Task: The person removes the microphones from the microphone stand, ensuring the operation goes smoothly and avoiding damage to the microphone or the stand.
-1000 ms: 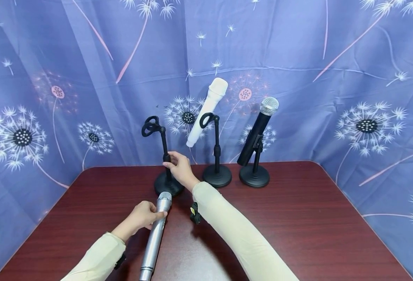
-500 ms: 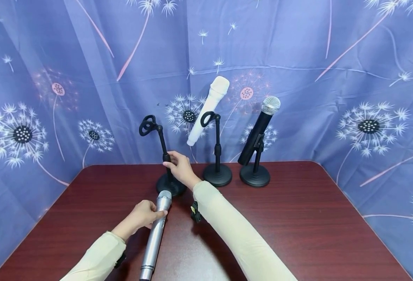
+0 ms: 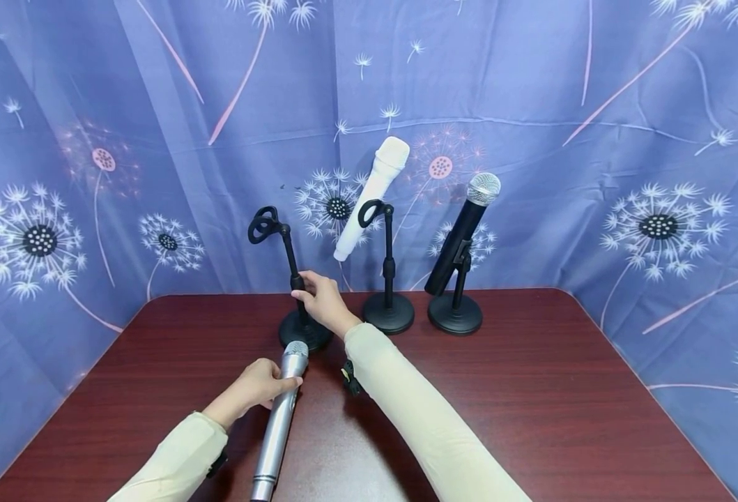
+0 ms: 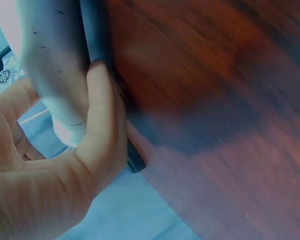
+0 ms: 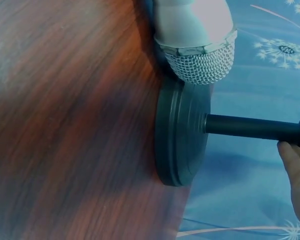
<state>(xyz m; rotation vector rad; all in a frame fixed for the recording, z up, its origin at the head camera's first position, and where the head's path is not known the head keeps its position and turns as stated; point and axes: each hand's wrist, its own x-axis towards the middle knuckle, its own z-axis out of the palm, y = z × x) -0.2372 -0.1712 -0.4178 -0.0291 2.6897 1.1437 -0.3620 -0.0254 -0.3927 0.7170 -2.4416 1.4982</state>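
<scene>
My left hand (image 3: 258, 383) grips a silver microphone (image 3: 276, 432) near its mesh head, thumb across the top. The microphone slants over the table, its head toward the left-hand stand. My right hand (image 3: 325, 301) holds the pole of that black microphone stand (image 3: 295, 268), whose ring clip at the top has nothing in it. In the right wrist view, the silver microphone's mesh head (image 5: 202, 62) is close by the stand's round base (image 5: 182, 135); whether they touch I cannot tell. The left wrist view shows fingers (image 4: 105, 110) wrapped about the microphone body (image 4: 50, 50).
A white microphone (image 3: 369, 199) leans in the middle stand (image 3: 389, 314). On the right, a black microphone (image 3: 459, 237) with a silver head tilts in another stand (image 3: 455, 317). A blue dandelion-print curtain (image 3: 519, 84) hangs behind the dark red table (image 3: 563, 404).
The left stand has shifted very slightly right at its base, and its clip leans a little more left. The left hand and silver microphone have barely moved.
</scene>
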